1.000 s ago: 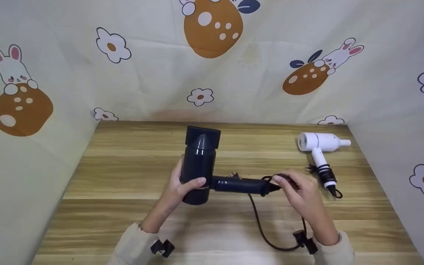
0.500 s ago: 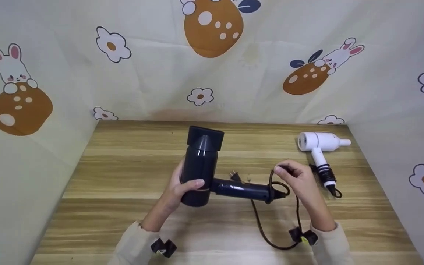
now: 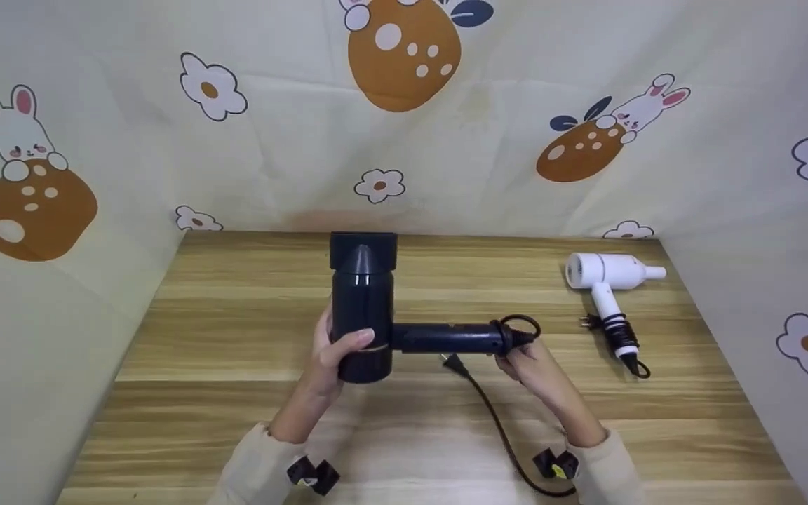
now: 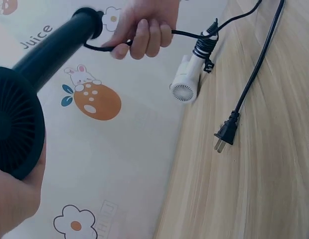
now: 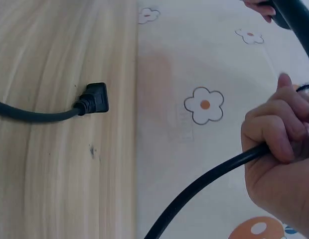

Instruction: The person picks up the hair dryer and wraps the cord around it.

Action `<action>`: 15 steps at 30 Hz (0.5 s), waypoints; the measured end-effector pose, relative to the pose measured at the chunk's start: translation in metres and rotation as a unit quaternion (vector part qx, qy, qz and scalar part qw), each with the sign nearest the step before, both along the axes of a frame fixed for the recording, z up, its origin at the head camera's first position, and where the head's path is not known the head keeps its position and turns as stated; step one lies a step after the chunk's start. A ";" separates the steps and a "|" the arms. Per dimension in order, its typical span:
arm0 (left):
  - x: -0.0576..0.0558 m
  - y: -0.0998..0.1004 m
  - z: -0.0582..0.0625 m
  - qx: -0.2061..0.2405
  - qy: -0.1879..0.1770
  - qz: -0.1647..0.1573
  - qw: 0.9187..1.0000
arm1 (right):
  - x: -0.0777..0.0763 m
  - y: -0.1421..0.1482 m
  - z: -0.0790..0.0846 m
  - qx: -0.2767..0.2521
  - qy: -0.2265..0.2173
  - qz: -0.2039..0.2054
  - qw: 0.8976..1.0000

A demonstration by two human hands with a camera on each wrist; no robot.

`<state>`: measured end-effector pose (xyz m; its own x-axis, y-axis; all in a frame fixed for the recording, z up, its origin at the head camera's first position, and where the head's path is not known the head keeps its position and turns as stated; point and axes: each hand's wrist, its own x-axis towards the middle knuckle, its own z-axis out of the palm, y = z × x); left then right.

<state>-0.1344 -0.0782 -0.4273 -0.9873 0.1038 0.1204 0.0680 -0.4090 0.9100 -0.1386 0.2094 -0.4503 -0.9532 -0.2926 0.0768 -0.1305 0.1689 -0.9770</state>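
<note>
A dark hair dryer [image 3: 363,301] with a flat nozzle is held above the table by my left hand [image 3: 330,354], thumb across its barrel. Its handle [image 3: 449,338] points right, with a turn of cord round the end. Beneath that end my right hand [image 3: 532,368] grips the black power cord [image 4: 187,34], fingers curled round it in both wrist views. The cord's two-pin plug [image 4: 227,130] lies on the wooden table. In the left wrist view the dryer's round vented end [image 4: 15,124] shows close up.
A white hair dryer [image 3: 607,271], black cord wound round its handle, lies at the table's back right. Patterned cloth [image 3: 292,154] stands behind and beside the wooden table [image 3: 236,308]. Slack cord [image 3: 499,421] runs across the table towards my right sleeve.
My right hand has gone from above the handle's end to below it, carrying the cord round. The dark hair dryer has shifted a little left, its handle now nearly level.
</note>
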 end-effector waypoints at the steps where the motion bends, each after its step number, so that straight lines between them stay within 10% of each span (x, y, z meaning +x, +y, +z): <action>1: 0.000 0.001 0.000 0.005 -0.003 0.012 1.000 | 0.001 -0.003 0.000 0.018 -0.005 -0.009 1.000; 7: -0.001 0.007 0.001 0.032 -0.024 0.073 0.997 | 0.010 -0.020 0.002 0.106 0.071 -0.058 0.990; 15: -0.006 0.013 0.001 0.045 -0.088 0.116 0.988 | 0.020 -0.029 0.004 0.195 0.242 -0.056 0.949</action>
<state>-0.1406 -0.0648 -0.4264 -0.9897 -0.1314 -0.0572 0.0132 -0.4813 0.8765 -0.1186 0.1801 -0.4465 -0.8607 -0.2867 0.4208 -0.5078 0.5443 -0.6677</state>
